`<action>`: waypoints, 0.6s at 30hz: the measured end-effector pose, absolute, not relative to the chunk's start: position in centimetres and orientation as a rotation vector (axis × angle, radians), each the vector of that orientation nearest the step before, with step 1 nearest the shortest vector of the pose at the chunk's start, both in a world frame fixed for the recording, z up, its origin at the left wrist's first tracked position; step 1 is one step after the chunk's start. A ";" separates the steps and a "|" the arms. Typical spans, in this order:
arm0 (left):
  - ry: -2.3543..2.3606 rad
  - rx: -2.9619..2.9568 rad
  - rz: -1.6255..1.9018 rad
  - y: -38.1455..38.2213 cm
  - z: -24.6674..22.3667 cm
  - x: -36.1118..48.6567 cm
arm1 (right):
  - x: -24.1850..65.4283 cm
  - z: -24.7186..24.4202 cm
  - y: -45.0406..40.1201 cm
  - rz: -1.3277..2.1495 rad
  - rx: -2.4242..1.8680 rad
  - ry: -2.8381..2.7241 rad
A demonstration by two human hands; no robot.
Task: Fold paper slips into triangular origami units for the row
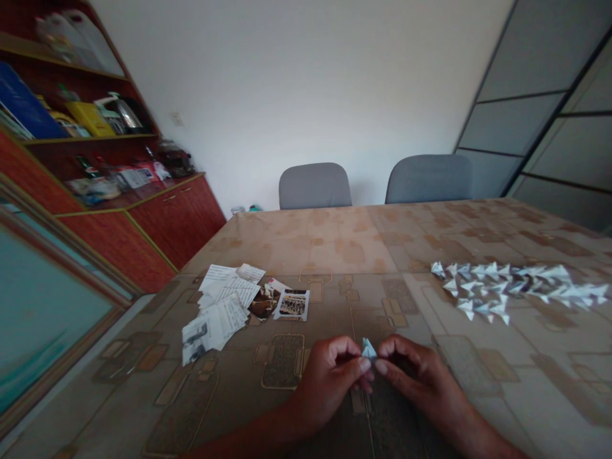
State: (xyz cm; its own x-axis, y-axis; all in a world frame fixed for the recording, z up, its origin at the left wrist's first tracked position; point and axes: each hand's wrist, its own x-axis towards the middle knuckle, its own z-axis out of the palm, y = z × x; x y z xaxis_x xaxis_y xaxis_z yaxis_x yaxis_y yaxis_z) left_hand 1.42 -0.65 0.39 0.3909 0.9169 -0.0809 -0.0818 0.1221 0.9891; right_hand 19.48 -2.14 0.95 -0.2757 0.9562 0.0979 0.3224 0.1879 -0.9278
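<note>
Low over the near part of the table, a small pale folded paper piece point(368, 350) with a pointed top sits between my two hands. My left hand point(335, 373) is closed, pinching its lower left side between thumb and fingers. From the other side, my right hand point(414, 370) is closed too, thumb and index fingertips at the paper's right edge. Fingers cover the lower part of the piece. Off to the right lie rows of similar folded paper pieces point(526, 280), points sticking up. On the left, loose printed paper slips point(222, 306) overlap in a spread pile.
A patterned cloth covers the table point(335, 236). Two grey chairs point(315, 185) stand at its far side, before a white wall. A reddish wooden cabinet point(176, 217) with bottles, a kettle and boxes is at the left; grey sliding panels point(519, 121) rise at the right.
</note>
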 end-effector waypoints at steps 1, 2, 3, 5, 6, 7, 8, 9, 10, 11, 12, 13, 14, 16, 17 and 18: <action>0.885 1.235 0.893 -0.7 0.4 1.4 | 19.5 1.0 -2.2 1.068 -1.235 -1.751; 0.882 1.253 0.896 -0.8 0.4 1.4 | 19.5 1.0 -2.2 1.039 -1.254 -1.764; 0.885 1.271 0.903 -0.8 0.4 1.5 | 19.5 1.1 -2.3 1.009 -1.267 -1.770; 0.903 1.298 0.915 -0.9 0.4 1.7 | 19.3 1.4 -2.4 0.954 -1.286 -1.774; 0.918 1.299 0.923 -0.9 0.4 1.8 | 19.2 1.5 -2.5 0.928 -1.293 -1.771; 0.930 1.297 0.930 -0.9 0.3 1.9 | 19.1 1.6 -2.5 0.908 -1.298 -1.766; 0.938 1.290 0.935 -0.9 0.3 2.0 | 19.0 1.7 -2.5 0.902 -1.302 -1.759; 0.936 1.278 0.935 -0.8 0.1 2.0 | 18.8 1.8 -2.6 0.911 -1.301 -1.750; 0.921 1.259 0.930 -0.8 0.0 2.0 | 18.7 1.9 -2.6 0.941 -1.294 -1.737; 0.896 1.234 0.924 -0.7 -0.1 2.0 | 18.7 1.9 -2.5 0.990 -1.277 -1.720; 0.864 1.208 0.913 -0.6 -0.2 1.9 | 18.6 1.9 -2.5 1.055 -1.253 -1.698; 0.831 1.182 0.896 -0.6 -0.3 1.8 | 18.6 2.0 -2.5 1.125 -1.224 -1.670; 0.804 1.159 0.879 -0.6 -0.3 1.7 | 18.7 2.0 -2.4 1.189 -1.198 -1.642; 0.780 1.124 0.855 -0.6 -0.3 1.6 | 18.8 1.9 -2.3 1.271 -1.168 -1.605; 0.776 1.111 0.851 -0.7 -0.2 1.6 | 18.9 1.8 -2.3 1.283 -1.164 -1.602; 0.773 1.102 0.853 -0.7 -0.1 1.6 | 19.0 1.8 -2.3 1.283 -1.164 -1.610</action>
State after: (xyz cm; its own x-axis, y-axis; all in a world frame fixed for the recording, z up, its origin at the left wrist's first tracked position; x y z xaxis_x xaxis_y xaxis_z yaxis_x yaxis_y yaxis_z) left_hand 1.56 -0.71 -0.15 0.4659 0.8784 -0.1066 -0.1923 0.2181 0.9568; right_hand 18.99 -2.28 1.79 -0.2982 0.9543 0.0194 0.1943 0.0806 -0.9776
